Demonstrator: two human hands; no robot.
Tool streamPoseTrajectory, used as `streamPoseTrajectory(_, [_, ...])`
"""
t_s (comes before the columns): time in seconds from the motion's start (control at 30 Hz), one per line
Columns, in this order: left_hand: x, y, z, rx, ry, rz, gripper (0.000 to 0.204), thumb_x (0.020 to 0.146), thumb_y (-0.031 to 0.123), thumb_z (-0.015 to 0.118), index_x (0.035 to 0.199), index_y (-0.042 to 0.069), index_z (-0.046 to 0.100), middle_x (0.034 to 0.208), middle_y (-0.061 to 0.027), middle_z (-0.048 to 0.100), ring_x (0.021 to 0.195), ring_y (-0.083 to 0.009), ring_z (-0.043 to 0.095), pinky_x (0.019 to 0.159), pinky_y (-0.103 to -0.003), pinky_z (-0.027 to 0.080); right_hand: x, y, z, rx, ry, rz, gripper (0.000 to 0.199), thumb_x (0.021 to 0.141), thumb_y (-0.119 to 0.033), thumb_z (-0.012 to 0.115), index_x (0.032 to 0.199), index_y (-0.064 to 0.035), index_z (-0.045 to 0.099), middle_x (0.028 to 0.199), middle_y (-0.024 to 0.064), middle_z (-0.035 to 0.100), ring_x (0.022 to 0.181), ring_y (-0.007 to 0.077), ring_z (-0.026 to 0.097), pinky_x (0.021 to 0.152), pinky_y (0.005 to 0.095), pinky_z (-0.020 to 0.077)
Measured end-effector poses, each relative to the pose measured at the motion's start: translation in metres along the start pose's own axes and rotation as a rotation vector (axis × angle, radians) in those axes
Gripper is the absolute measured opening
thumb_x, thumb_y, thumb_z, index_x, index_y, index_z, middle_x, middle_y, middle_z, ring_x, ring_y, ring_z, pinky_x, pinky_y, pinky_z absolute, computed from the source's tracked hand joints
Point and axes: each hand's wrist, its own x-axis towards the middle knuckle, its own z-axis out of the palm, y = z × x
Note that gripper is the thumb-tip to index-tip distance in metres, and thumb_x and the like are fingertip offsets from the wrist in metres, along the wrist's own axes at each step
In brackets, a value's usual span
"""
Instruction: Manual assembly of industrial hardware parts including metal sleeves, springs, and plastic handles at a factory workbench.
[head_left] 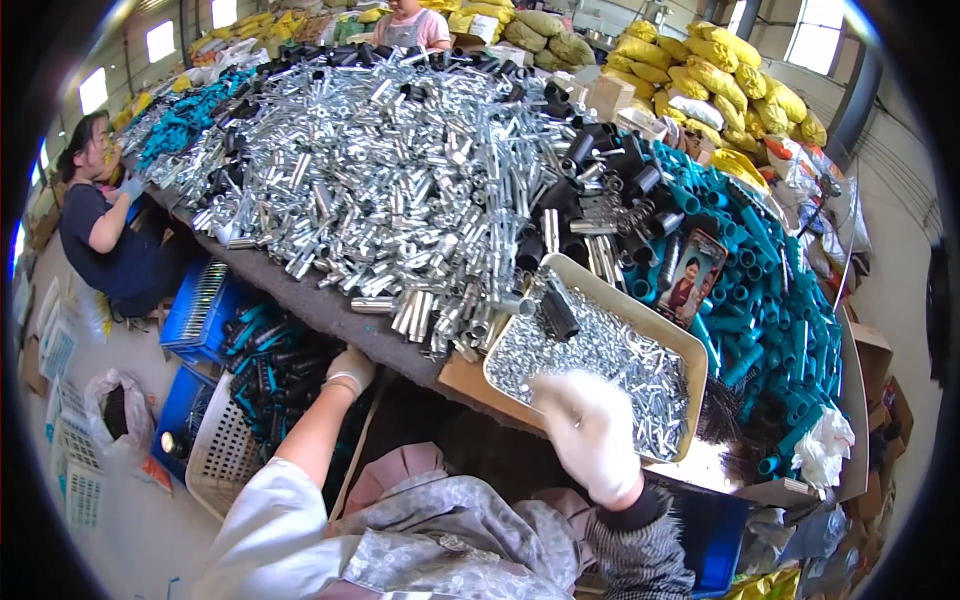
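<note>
My left hand (350, 370), in a white glove, is at the table's near edge, beside a white basket (215, 445) heaped with black-and-teal tool handles (270, 375). Its fingers are mostly turned from view, and I cannot make out anything in them. My right hand (588, 430), also gloved in white, hangs over the near edge of a cream tray (697, 385). Motion smears its fingers, so any object in them is hidden. Small silvery screw-like pieces (640, 365) fill the tray, and a black tube (558, 312) lies at its far left.
A large heap of shiny metal tubes (380, 170) covers the table (290, 295). Teal tubes (765, 250) pile up at right, with a phone (692, 280) leaning among them. A co-worker (110, 220) is at left, another (410, 25) at the far side. Blue crates (195, 325) stand below.
</note>
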Motion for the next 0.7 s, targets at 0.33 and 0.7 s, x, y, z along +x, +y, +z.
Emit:
streamPoseTrajectory(0.33, [-0.159,0.147,-0.21,-0.022,-0.575,0.479,0.037,0.095,0.036,0.057,0.112,0.007,0.071,0.078,-0.011,0.072,0.059,-0.0198,0.069,0.065,-0.034,0.056,0.067,0.06,0.031,-0.713,-0.111,-0.012,0.027,0.079,-0.017,0.072,0.105,-0.0098,0.066,0.089,0.0104,0.064,0.087,0.0311,0.062,0.074,0.0431,0.0505])
streamPoseTrajectory(0.7, [-0.066,0.298,-0.309,-0.266,0.11,0.54,0.037,0.093,0.035,0.056,0.111,0.007,0.072,0.095,-0.0141,0.074,0.082,-0.0282,0.071,0.084,-0.04,0.055,0.029,0.038,-0.025,0.21,0.248,0.42,0.02,0.086,0.0,0.067,0.105,0.0049,0.063,0.088,0.0004,0.064,0.078,0.0035,0.057,0.066,0.0184,0.0458])
